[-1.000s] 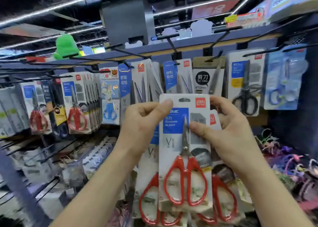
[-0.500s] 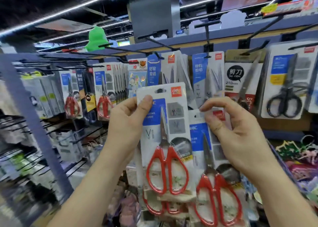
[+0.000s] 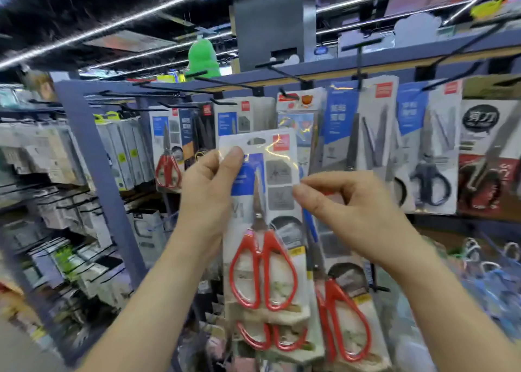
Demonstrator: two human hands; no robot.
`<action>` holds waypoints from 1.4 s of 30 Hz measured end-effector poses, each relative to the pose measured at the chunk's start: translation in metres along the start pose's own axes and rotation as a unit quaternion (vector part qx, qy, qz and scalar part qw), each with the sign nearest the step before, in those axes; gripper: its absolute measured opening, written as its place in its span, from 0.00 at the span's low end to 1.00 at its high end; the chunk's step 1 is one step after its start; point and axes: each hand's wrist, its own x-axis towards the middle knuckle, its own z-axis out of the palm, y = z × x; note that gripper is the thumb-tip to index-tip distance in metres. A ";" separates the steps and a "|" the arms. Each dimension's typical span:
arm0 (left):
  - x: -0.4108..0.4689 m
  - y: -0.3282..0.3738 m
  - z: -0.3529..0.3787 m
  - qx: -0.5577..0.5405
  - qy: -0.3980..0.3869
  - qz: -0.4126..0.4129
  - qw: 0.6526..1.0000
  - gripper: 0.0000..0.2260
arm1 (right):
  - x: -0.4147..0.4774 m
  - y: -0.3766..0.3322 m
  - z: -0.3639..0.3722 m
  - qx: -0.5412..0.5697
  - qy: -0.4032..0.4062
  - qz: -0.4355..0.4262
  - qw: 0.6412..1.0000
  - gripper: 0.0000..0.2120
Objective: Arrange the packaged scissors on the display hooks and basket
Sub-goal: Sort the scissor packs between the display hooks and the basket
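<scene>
Left hand (image 3: 208,191) pinches the white-carded red-handled scissors pack (image 3: 262,258), right hand (image 3: 349,205) a second pack (image 3: 342,319) behind; we should slide its hang-slot onto the black hook (image 3: 225,102) at eleven o'clock.

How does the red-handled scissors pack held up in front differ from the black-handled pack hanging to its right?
The red-handled pack is gripped by the left hand, its hang hole free; the black-handled pack hangs on a display hook. The red-handled pack's handles are red, the black-handled pack's black. Both cards are white and blue with a red corner logo.
</scene>
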 end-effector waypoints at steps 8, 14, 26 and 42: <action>0.062 -0.006 -0.032 0.000 -0.026 0.070 0.997 0.06 | 0.051 0.001 0.062 0.122 0.088 0.044 0.988 0.15; 0.121 0.008 -0.046 -0.002 -0.037 0.037 0.999 0.03 | 0.091 -0.012 0.079 0.053 0.153 0.034 0.986 0.27; 0.173 0.001 -0.055 -0.014 -0.091 -0.002 0.996 0.05 | 0.124 -0.001 0.093 0.002 0.166 0.044 0.985 0.27; 0.174 -0.021 -0.065 -0.011 -0.140 -0.023 0.990 0.18 | 0.132 0.016 0.100 -0.028 0.202 0.082 0.976 0.30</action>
